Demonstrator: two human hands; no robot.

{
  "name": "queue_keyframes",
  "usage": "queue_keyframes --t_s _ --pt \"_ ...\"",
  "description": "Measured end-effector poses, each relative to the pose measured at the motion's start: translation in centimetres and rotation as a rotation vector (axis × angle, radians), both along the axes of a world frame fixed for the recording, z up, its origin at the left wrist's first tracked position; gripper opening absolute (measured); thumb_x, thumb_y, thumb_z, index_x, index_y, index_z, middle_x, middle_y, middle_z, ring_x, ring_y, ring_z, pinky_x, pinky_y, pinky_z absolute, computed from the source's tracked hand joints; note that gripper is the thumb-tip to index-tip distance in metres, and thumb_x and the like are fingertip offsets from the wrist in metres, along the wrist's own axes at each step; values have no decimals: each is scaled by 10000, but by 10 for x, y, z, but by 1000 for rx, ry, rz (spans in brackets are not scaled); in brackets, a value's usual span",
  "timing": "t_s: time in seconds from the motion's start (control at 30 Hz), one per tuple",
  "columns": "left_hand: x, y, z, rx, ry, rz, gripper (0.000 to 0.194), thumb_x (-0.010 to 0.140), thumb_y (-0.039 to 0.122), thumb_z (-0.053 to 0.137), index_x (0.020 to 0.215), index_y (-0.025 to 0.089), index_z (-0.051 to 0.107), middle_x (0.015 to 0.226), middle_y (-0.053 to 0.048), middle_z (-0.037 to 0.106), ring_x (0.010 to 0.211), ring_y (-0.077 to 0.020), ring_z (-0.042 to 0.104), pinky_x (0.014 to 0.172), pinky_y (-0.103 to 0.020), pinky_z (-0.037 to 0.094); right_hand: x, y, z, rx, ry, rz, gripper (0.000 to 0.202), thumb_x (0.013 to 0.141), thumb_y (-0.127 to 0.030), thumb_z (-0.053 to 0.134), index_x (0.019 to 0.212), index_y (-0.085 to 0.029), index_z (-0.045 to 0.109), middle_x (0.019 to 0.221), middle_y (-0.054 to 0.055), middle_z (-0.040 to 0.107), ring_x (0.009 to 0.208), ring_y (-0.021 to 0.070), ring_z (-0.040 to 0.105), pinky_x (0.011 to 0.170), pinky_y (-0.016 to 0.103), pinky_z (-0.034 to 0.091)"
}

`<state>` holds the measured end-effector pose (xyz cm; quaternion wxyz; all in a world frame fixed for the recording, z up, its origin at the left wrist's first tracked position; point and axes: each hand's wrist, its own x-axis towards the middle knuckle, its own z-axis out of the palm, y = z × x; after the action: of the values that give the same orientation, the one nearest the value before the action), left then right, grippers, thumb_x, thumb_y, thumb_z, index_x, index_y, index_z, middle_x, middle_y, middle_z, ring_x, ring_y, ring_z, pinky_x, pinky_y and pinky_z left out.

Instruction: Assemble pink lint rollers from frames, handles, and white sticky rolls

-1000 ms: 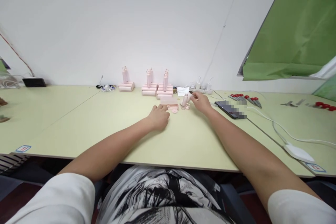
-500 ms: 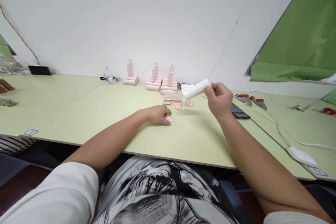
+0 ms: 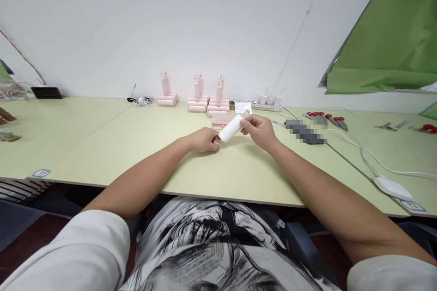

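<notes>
My right hand (image 3: 261, 132) grips the upper end of a white sticky-looking roll (image 3: 231, 128), which tilts down to the left above the table. My left hand (image 3: 205, 140) is closed at the roll's lower end, with a small round pink disc (image 3: 217, 144) between its fingers, mostly hidden by them. I cannot tell whether the disc touches the roll. Just behind the roll is a pink roller case (image 3: 218, 122), partly covered by the roll.
Several pink lint-roller-like pieces with upright handles (image 3: 220, 93) stand along the wall. A power strip (image 3: 268, 106), a paper slip (image 3: 243, 107) and red-handled tools (image 3: 328, 118) lie to the right. A white cable (image 3: 368, 157) runs to a white flat device (image 3: 392, 188).
My right hand has brought the white roll left and down to my left hand. My left hand has moved slightly and still holds the pink disc.
</notes>
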<state>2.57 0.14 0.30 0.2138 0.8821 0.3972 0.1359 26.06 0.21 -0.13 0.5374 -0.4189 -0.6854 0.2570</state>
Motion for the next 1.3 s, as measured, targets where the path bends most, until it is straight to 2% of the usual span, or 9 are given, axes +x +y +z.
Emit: queue_keyframes --t_s 0.13,0.27,0.4,0.53,0.77,0.97,1.07,1.17,1.3 --pt "-2 3 2 -101 -79 5 131 673 289 631 764 196 612 705 23 565 671 -148 511 621 -256 357 -2 -3 2 -2 -56 -36 371 730 -523 704 683 -162 636 585 20 618 547 142 583 544 270 491" --pt "-5 10 0 -160 -122 92 237 636 343 684 814 187 672 714 16 584 655 -148 503 597 -260 346 -3 -3 3 -50 -73 -52 358 702 -512 717 671 -163 642 554 16 611 524 139 566 525 263 478" --pt "-8 19 -6 -159 -131 129 355 626 426 713 887 186 701 726 13 605 655 -149 503 599 -263 344 -7 -2 -3 -110 -65 -44 363 703 -521 710 685 -164 645 558 15 618 520 138 567 524 261 481" --pt "-9 24 -10 -109 -95 145 374 601 466 738 843 184 691 721 10 616 661 -157 519 602 -266 346 -11 0 -10 -139 -85 -44 366 721 -527 697 693 -167 639 574 15 625 524 137 573 516 252 473" --pt "-7 21 -8 -96 -117 132 401 626 374 689 981 190 722 746 16 616 695 -160 547 638 -266 373 -15 0 -13 -128 -77 -72 363 729 -522 685 685 -166 632 583 14 631 517 132 572 499 243 460" --pt "-7 20 -8 -128 -137 131 397 621 306 663 997 191 713 750 20 631 693 -163 564 635 -265 387 -16 1 -15 -128 -116 -88 339 759 -499 664 692 -168 634 566 6 615 513 131 571 489 238 451" --pt "-7 19 -9 -138 -146 143 413 617 272 675 1022 189 680 748 22 619 686 -158 564 623 -259 393 -16 2 -17 -116 -131 -118 327 769 -488 653 701 -169 641 563 5 615 514 132 568 485 238 443" --pt "-7 17 -10 -165 -204 162 512 621 231 693 1123 188 601 763 21 607 672 -149 562 604 -247 404 -17 2 -18 -106 -143 -149 316 764 -482 654 721 -169 655 560 5 620 515 139 571 482 239 432" --pt "-7 15 -10 -163 -200 143 537 647 220 695 1163 195 547 769 25 600 662 -141 562 600 -243 406 -17 2 -18 -123 -138 -139 331 759 -498 652 702 -172 644 512 -8 591 478 135 552 476 237 402"
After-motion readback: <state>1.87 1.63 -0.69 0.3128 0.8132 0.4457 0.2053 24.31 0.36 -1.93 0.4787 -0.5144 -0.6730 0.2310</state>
